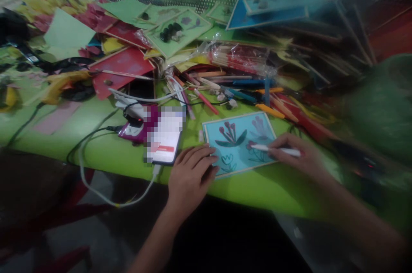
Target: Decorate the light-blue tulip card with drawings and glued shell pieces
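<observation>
right hand (304,165) pinches pen (261,147), tip at flower (250,144); left hand (189,172) lies unclenched on card (240,155) edge, presumably to steady it

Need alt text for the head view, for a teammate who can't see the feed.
A person's right hand holds a white pen to a blue card drawn with flowers, while the left hand rests at the card's left edge. A lit phone lies beside that hand; pens and colored papers clutter the green tabletop beyond.
</observation>
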The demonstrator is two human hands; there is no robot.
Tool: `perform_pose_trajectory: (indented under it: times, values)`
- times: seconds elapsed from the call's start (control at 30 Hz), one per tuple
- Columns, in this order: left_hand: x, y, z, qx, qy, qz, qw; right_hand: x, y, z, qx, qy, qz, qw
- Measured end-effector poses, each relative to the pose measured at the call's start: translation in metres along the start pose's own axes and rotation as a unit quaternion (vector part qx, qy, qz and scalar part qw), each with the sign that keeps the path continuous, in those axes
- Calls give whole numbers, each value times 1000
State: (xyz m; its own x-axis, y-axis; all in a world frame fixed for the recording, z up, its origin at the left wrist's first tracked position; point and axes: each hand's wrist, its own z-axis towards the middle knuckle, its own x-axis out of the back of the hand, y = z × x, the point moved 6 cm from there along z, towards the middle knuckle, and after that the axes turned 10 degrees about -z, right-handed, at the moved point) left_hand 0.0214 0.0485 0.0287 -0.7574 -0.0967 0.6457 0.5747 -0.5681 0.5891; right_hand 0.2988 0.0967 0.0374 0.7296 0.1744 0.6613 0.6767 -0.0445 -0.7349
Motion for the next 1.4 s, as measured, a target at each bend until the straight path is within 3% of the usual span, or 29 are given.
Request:
perform_pose_trajectory:
  times: [1.4]
  values:
    - [0, 0, 0, 5, 1, 3, 1000, -4, 6, 0, 1, -8, -17, 1000]
